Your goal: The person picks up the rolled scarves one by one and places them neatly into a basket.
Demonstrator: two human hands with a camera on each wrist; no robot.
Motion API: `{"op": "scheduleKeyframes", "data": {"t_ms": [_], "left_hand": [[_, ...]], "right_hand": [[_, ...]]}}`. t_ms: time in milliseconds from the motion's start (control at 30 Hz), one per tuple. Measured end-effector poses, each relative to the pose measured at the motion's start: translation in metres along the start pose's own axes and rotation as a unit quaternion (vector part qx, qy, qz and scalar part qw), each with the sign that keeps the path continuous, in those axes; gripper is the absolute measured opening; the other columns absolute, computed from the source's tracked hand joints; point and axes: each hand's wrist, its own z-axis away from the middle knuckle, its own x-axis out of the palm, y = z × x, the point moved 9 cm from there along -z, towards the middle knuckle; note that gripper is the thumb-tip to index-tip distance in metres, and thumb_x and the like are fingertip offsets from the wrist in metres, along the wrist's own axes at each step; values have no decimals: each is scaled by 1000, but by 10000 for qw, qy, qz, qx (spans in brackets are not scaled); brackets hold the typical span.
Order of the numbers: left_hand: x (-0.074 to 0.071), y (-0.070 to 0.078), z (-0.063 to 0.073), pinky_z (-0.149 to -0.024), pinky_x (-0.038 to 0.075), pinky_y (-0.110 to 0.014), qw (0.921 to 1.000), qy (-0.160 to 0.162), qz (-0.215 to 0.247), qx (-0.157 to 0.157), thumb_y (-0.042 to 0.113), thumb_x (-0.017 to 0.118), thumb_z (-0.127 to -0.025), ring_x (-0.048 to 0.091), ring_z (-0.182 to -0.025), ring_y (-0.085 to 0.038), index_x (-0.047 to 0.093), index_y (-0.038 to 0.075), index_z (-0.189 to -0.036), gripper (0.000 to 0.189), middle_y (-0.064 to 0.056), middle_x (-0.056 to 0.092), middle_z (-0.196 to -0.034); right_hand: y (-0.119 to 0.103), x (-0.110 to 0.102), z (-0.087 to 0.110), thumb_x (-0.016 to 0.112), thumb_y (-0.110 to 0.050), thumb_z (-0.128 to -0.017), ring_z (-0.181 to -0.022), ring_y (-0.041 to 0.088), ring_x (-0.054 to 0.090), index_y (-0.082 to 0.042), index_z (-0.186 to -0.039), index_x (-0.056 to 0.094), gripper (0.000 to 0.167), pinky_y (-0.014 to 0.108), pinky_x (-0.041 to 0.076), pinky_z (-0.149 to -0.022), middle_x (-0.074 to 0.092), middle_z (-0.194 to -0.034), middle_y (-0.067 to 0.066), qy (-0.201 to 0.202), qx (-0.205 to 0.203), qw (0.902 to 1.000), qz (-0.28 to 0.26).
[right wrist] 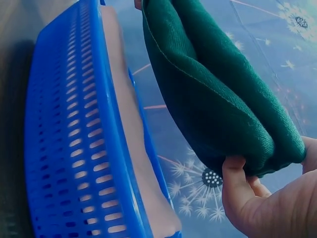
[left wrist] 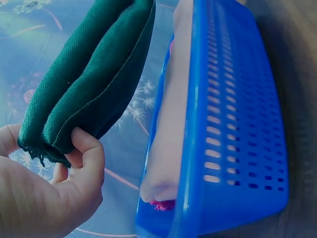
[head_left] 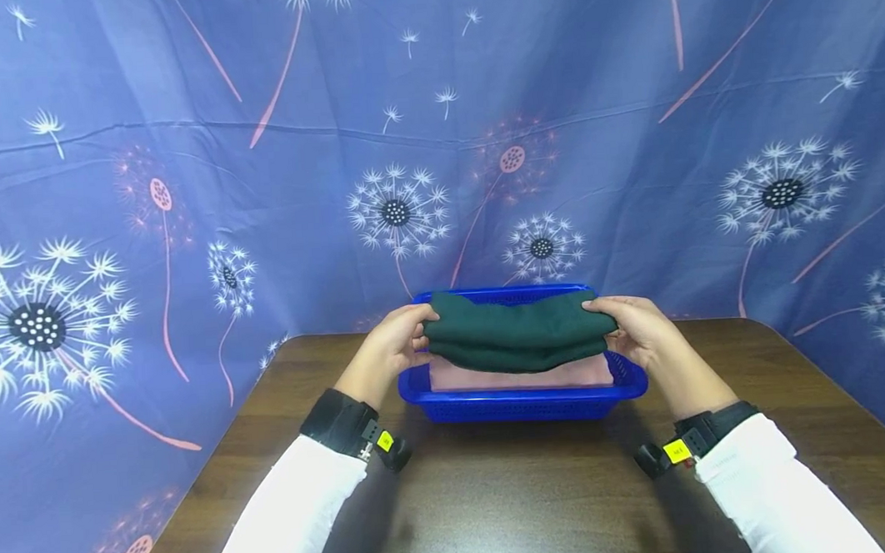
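Observation:
A dark green folded scarf with short fringe at one end is held up over the blue basket. Its left end is gripped by my left hand, thumb on one side and curled fingers on the other. My right hand pinches the opposite end in the same way. Between the hands the folded layers sag slightly. Below, a folded pale pink cloth lies inside the basket, partly hidden by the scarf. In the left wrist view, a bright pink bit pokes out under that cloth's end.
The basket has slotted walls and stands on a brown wooden table, towards its far edge. Right behind the table hangs a blue curtain printed with dandelions.

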Motion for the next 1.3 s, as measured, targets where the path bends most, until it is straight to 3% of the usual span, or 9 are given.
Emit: {"op": "scheduleKeyframes", "data": {"t_ms": [100, 167, 267, 400, 633, 800, 933, 1100, 1300], "left_hand": [[1, 4, -7, -101, 42, -56, 10000, 57, -60, -15, 9, 56, -86, 57, -103, -29, 50, 5, -133, 47, -17, 56, -122], [1, 6, -12, -100, 43, -55, 9999, 111, -85, -35, 9, 57, -86, 58, -102, -28, 51, 5, -131, 46, -17, 56, -122], [2, 9, -18, -94, 49, -49, 9998, 174, -131, -37, 9, 57, -86, 58, -89, -23, 54, 5, -126, 40, -15, 58, -115], [1, 12, -26, -79, 53, -41, 9995, 236, -200, -16, 9, 57, -87, 53, -72, -17, 57, 6, -114, 28, -10, 58, -99], [2, 13, -39, -63, 49, -32, 9988, 281, -384, -58, 10, 56, -89, 39, -58, -14, 56, 7, -102, 14, -4, 50, -79], [0, 11, -46, -67, 49, -33, 9985, 412, -338, -114, 9, 56, -89, 38, -57, -13, 56, 6, -100, 11, -2, 47, -73], [1, 17, -50, -76, 51, -38, 9977, 463, -498, 32, 8, 54, -92, 31, -51, -12, 59, 2, -116, 25, -1, 45, -66], [1, 16, -57, -92, 51, -45, 9973, 464, -555, 92, 8, 54, -96, 50, -60, -13, 47, 2, -140, 45, -6, 59, -86], [2, 8, -63, -96, 48, -50, 9950, 511, -859, 23, 8, 53, -97, 61, -89, -25, 48, 3, -138, 42, -15, 59, -118]], "right_hand": [[-2, -2, -6, 61, -11, -95, -70, 9, 62, -7, -93, 64, 6, 25, 56, -68, 63, -81, -2, 218, 43, 9998, 13], [-3, -3, -10, 62, -12, -94, -73, 10, 63, -4, -104, 58, 13, 27, 57, -71, 61, -87, -1, 367, 76, 9993, 52], [-6, -4, -15, 62, -14, -94, -74, 10, 62, -2, -115, 49, 27, 26, 56, -71, 57, -90, 0, 551, 111, 9984, 98], [-7, -5, -22, 62, -15, -94, -69, 8, 58, -3, -116, 48, 28, 25, 55, -69, 54, -88, 0, 713, 190, 9972, 93], [-7, -7, -38, 58, -20, -96, -81, 13, 59, -1, -133, 40, 46, 26, 56, -76, 43, -111, 8, 1028, 317, 9937, 322], [-6, -10, -50, 60, -20, -93, -85, 14, 57, 0, -140, 37, 56, 25, 56, -74, 43, -112, 7, 1370, 384, 9890, 412], [-5, -10, -57, 62, -17, -91, -80, 12, 57, -1, -133, 44, 48, 24, 55, -69, 44, -110, 6, 1412, 273, 9889, 383], [-1, -11, -64, 62, -14, -91, -57, 5, 46, -3, -114, 51, 28, 21, 49, -58, 44, -100, 6, 1406, 164, 9889, 450], [9, -16, -67, 64, -13, -89, -48, 4, 38, -3, -110, 53, 25, 20, 44, -53, 49, -87, 3, 1482, 247, 9870, 563]]}}
